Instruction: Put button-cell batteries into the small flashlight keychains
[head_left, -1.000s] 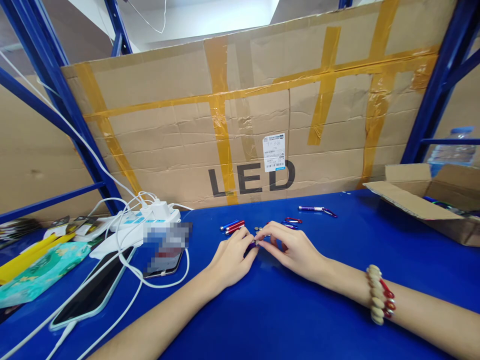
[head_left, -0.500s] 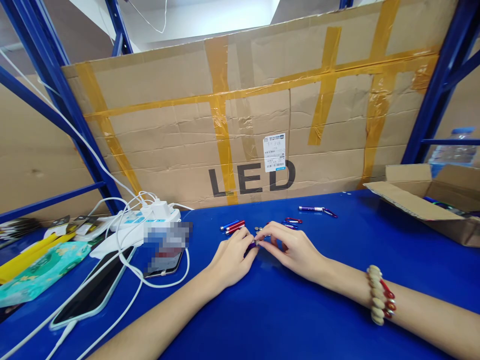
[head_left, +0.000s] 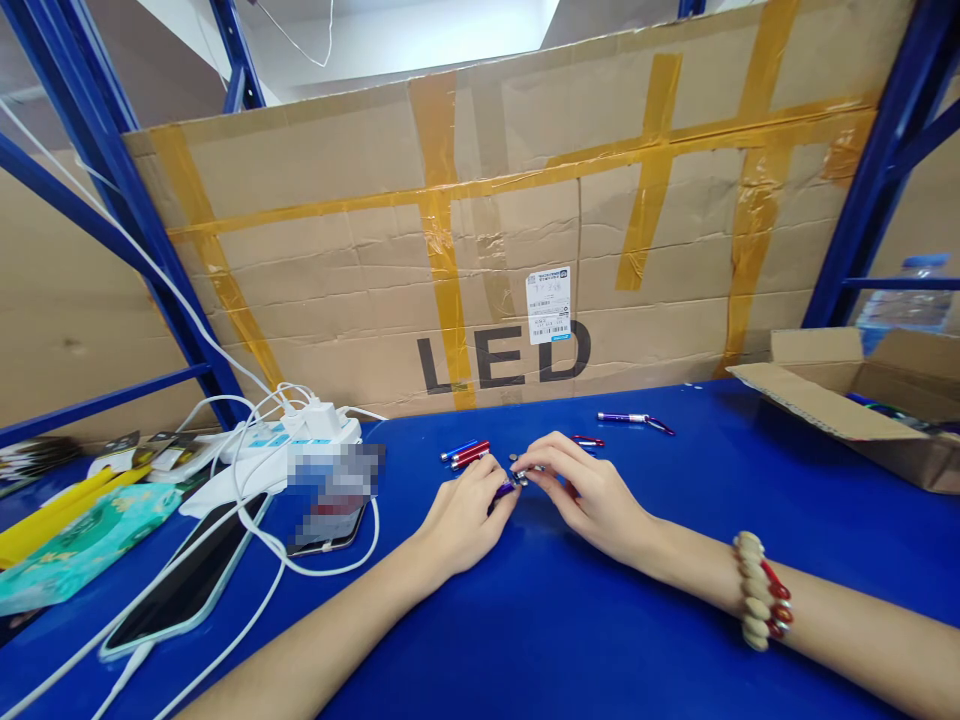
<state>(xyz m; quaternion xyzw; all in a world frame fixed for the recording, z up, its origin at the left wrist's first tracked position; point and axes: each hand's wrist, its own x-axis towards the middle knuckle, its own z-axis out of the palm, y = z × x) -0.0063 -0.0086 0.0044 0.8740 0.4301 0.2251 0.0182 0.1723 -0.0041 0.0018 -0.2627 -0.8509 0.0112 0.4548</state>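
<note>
My left hand (head_left: 466, 510) is closed around a slim purple metal flashlight tube (head_left: 505, 489), most of which is hidden under the fingers. At the tube's silver end, my right hand (head_left: 589, 490) has thumb and fingertips pinched together on what looks like a small silver button cell (head_left: 523, 479). The fingers partly cover it. Just beyond the fingertips, another button cell (head_left: 514, 458) lies on the blue table (head_left: 570, 620). Red flashlight tubes (head_left: 471, 455) and a blue tube (head_left: 459, 449) rest behind my left hand. Behind my right hand a red carabiner clip (head_left: 588, 441) shows.
A purple flashlight with a clip (head_left: 634, 419) lies farther back. An open cardboard box (head_left: 832, 405) stands at right. Charging cables, a power strip (head_left: 262, 437) and a phone (head_left: 191, 575) crowd the left side. A large cardboard sheet (head_left: 360, 280) walls off the back.
My right hand has shifted slightly up and away from the tube's end, toward the loose button cells. More of the tube shows now. My left hand has barely moved.
</note>
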